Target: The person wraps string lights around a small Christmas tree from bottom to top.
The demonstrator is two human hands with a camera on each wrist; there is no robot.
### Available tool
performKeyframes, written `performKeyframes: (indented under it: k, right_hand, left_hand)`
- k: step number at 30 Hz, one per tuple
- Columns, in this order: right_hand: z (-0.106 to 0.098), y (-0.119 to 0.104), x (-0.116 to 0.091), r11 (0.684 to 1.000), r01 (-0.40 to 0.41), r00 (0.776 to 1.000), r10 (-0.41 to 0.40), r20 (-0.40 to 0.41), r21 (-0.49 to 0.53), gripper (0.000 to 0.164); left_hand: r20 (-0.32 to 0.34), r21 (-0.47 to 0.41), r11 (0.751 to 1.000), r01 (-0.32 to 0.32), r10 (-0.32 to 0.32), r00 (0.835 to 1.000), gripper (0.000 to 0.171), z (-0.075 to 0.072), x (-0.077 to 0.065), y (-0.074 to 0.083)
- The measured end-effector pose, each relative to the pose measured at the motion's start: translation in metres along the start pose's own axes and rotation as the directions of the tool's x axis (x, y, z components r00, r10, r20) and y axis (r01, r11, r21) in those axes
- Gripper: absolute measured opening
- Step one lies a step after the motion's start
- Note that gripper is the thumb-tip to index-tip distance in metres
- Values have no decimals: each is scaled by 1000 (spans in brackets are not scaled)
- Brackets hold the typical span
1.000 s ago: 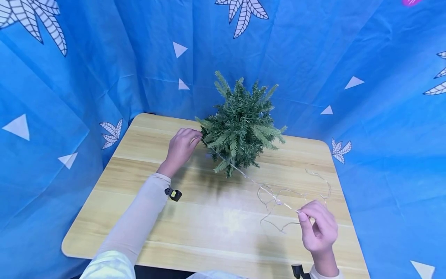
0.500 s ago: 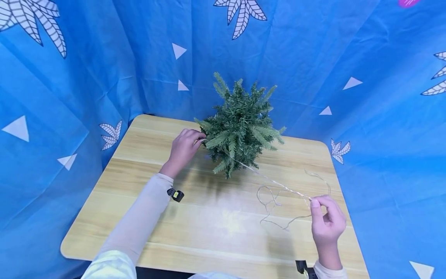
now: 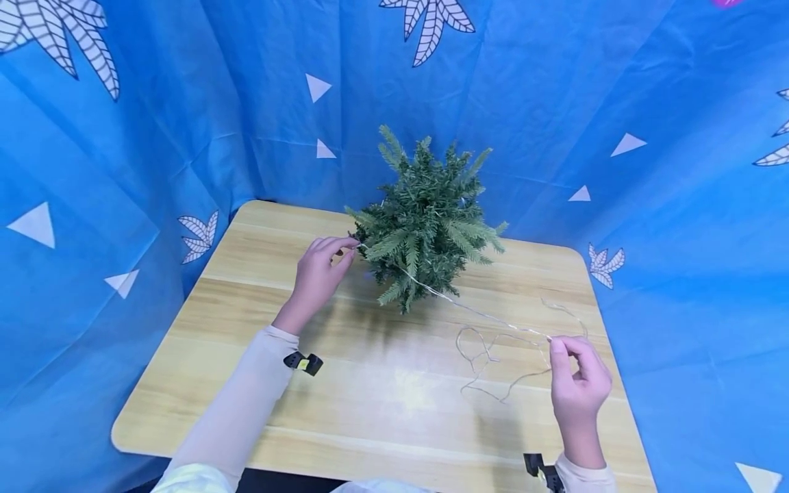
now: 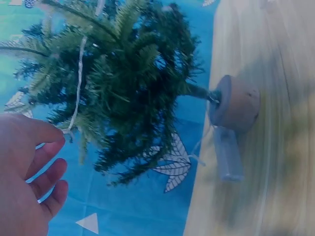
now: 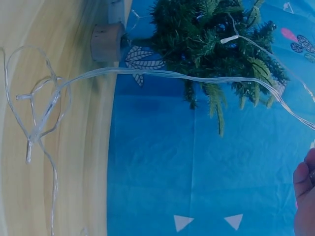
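Note:
A small green artificial Christmas tree [image 3: 431, 212] stands at the back of the table. My left hand [image 3: 314, 277] is at its left side, pinching a thin clear strand of string lights [image 4: 79, 83] between thumb and fingertip; its other fingers are loosely bent. The strand crosses the front of the branches and runs right to my right hand [image 3: 579, 383], where thumb and forefinger pinch it above the table. Only the edge of that hand's fingers [image 5: 305, 177] shows in the right wrist view. Slack loops of the string lights [image 3: 474, 349] lie to the right, below the stretched strand.
The tree's round wooden base [image 4: 238, 103] sits on the light wooden table [image 3: 259, 390]. Beside the base is a translucent box [image 4: 228, 155] with a thin wire near it. A blue patterned curtain [image 3: 530, 103] surrounds the table's back and sides.
My right hand has moved away from me and slightly right, drawing the strand straighter. The left hand stays by the tree's left side, its fingers now more spread.

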State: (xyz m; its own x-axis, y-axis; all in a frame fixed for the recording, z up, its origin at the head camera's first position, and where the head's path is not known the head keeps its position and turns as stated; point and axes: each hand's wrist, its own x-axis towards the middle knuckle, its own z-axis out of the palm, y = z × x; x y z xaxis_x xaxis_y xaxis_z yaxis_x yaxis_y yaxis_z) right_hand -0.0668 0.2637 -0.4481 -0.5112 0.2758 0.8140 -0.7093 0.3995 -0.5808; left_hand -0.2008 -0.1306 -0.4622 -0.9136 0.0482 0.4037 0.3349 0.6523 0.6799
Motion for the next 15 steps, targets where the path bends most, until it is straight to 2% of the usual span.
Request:
performKeyframes:
  k: [9, 12, 15]
  right_hand:
    - [5, -3, 4, 1000, 16, 1000, -16, -6, -1, 13]
    - [5, -3, 5, 1000, 18, 1000, -18, -4, -7, 13]
    - [6, -4, 6, 1000, 15, 1000, -15, -3, -19, 13]
  left_hand:
    - [-43, -44, 999, 10, -12, 999, 27, -8, -5, 5]
    - [-59, -138, 990, 13, -21, 998, 25, -12, -8, 15]
    - [-86, -284, 959, -5, -20, 996, 22, -17, -12, 33]
